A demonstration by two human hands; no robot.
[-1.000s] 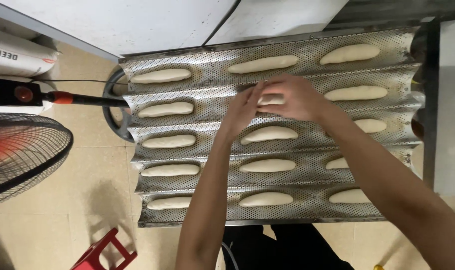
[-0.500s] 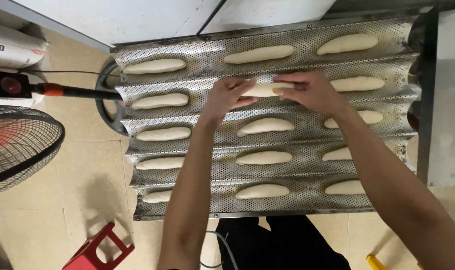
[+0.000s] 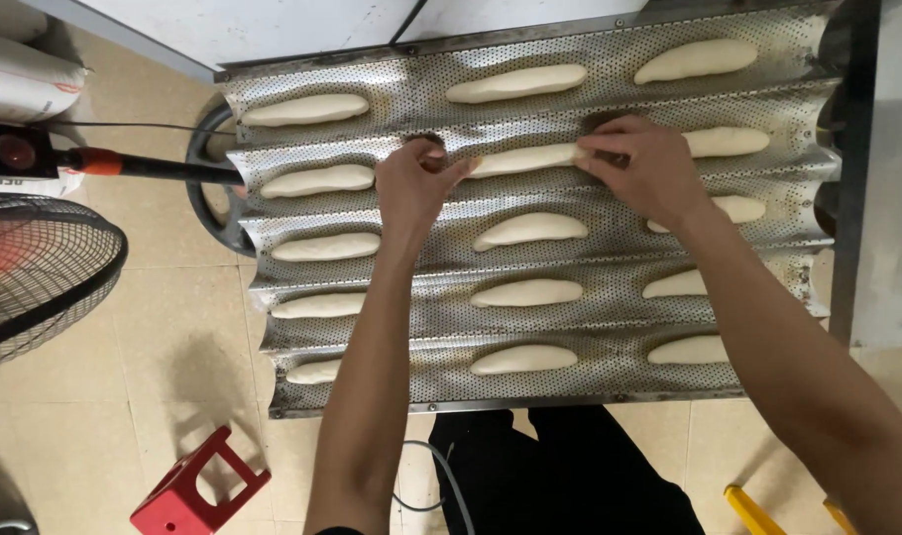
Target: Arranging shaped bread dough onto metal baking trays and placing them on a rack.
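Nearest the camera, the person's dark trousers [image 3: 570, 466] show below the front edge of a perforated metal baguette tray [image 3: 421, 381], with a red plastic stool [image 3: 198, 485] and a yellow object [image 3: 758, 507] on the tiled floor [image 3: 173, 337] to either side. The tray is a sheet of shiny, finely holed metal pressed into long parallel troughs; the curved channels cradle each soft piece so that it keeps its narrow loaf shape and cannot roll into its neighbour.

Pale, smooth, matte dough pieces lie three to a trough, well apart from one another, such as the one in the front row [image 3: 523, 359].

Further up, both bare forearms reach across the tray to the second trough from the back. The left hand [image 3: 411, 188] touches the left tip of the middle dough piece [image 3: 525, 159] with curled fingers, and the right hand [image 3: 644, 168] pinches its right end, so the grip of each hand is closed lightly on an end of the dough, seemingly to stretch it straight along the channel.

To the left stand a wire-guarded fan [image 3: 35, 267] and a black device with a red handle [image 3: 104, 160]; a white sack [image 3: 25, 84] lies beyond them, and a white panel [image 3: 302, 25] sits behind the tray.
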